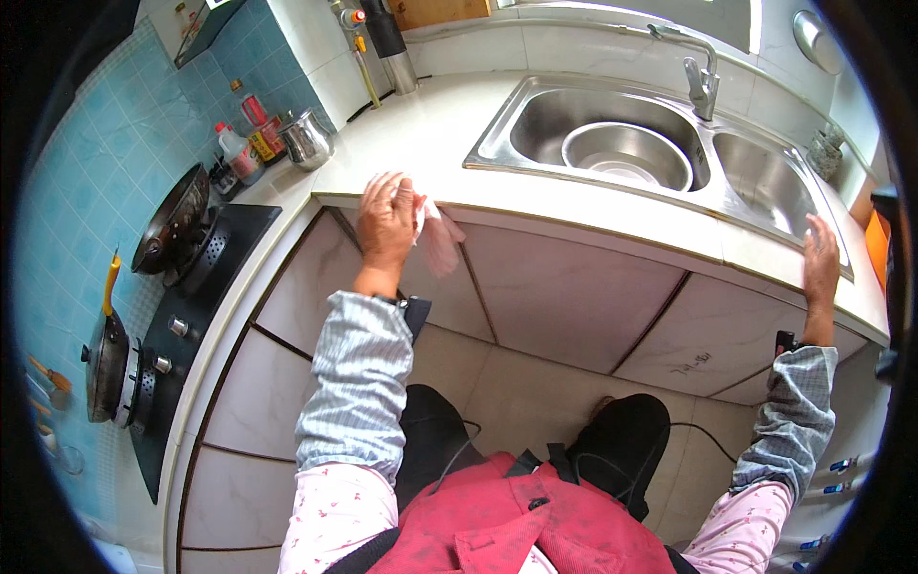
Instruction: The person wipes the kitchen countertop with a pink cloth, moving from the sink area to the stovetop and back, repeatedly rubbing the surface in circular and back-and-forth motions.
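Observation:
My left hand (387,215) is at the front edge of the white countertop (423,158), with a thin pinkish-white cloth or plastic film (439,240) held at its thumb side and hanging over the edge. My right hand (821,255) rests at the counter edge beside the right sink basin (764,179); its fingers point up, and nothing shows in it. Between the hands lies the steel double sink (495,140). A round metal basin (624,154) sits in its larger left bowl, below and left of the faucet (703,82).
Left of me is a black gas stove (244,222) with a wok (172,219) and a lidded pan (106,369), its yellow handle sticking up. A metal pitcher (307,140) and bottles (240,154) stand in the corner. An orange object (876,233) is at far right.

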Demonstrator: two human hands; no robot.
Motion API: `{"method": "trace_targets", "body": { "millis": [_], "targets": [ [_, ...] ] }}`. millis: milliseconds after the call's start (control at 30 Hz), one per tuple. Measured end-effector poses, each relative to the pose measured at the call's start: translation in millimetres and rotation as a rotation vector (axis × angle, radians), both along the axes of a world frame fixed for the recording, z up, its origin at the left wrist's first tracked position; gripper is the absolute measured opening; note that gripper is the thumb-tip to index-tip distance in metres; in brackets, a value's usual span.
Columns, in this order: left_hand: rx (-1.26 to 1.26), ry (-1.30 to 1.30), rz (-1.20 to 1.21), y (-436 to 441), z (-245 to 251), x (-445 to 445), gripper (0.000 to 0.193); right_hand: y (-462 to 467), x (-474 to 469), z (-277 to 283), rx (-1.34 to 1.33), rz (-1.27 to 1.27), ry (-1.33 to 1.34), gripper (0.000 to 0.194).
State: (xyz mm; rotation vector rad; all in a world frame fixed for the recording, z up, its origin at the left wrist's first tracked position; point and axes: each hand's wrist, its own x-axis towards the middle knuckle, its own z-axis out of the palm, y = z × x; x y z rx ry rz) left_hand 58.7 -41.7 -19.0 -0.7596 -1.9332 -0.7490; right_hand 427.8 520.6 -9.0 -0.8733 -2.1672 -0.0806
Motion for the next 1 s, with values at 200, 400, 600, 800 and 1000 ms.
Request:
{"method": "trace_targets", "body": {
  "millis": [200,400,600,800,1000],
  "targets": [
    [-0.043,0.085,0.094,79.7,-31.8,17.8,0.036,3.9,-5.0,-11.1,0.004,-0.010,-0.128,0.039],
    [-0.204,0.097,-0.151,167.3,-16.0,88.9,0.036,7.0,-3.3,-6.2,-0.041,0.011,-0.153,0.040],
    [-0.232,0.210,-0.352,197.9,-7.8,112.8,0.064,16.3,2.6,-11.3,-0.122,0.032,-0.116,0.042],
    [-0.362,0.301,-0.236,112.0,-5.1,32.6,0.086,20.1,7.6,-13.4,-0.118,0.017,-0.148,0.043],
    [-0.428,0.145,-0.182,43.5,7.1,-14.4,0.087,16.3,1.5,-12.2,-0.083,-0.029,-0.167,0.043]
  ]
}}
